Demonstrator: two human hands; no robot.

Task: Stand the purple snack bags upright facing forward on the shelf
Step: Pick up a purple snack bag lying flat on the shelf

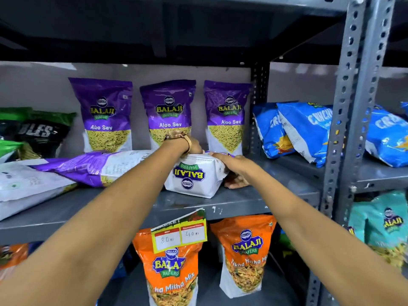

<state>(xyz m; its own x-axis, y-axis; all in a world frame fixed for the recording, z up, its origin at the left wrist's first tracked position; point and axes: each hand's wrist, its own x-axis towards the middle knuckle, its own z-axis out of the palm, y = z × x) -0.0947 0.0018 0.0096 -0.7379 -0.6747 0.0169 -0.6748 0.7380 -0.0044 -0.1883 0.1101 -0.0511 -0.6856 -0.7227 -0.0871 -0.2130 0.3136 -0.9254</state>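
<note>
Three purple snack bags stand upright at the back of the grey shelf, labels forward: the left bag, the middle bag and the right bag. In front of them a fourth purple bag lies flat with its white bottom and upside-down logo toward me. My left hand grips its far top edge and my right hand wraps its right side. Two more bags lie on their sides at the left: a purple-and-white bag and a mostly white bag.
Green and black bags sit at the far left. Blue bags lie on the neighbouring shelf past the perforated upright post. Orange bags and a yellow price tag are on the shelf below.
</note>
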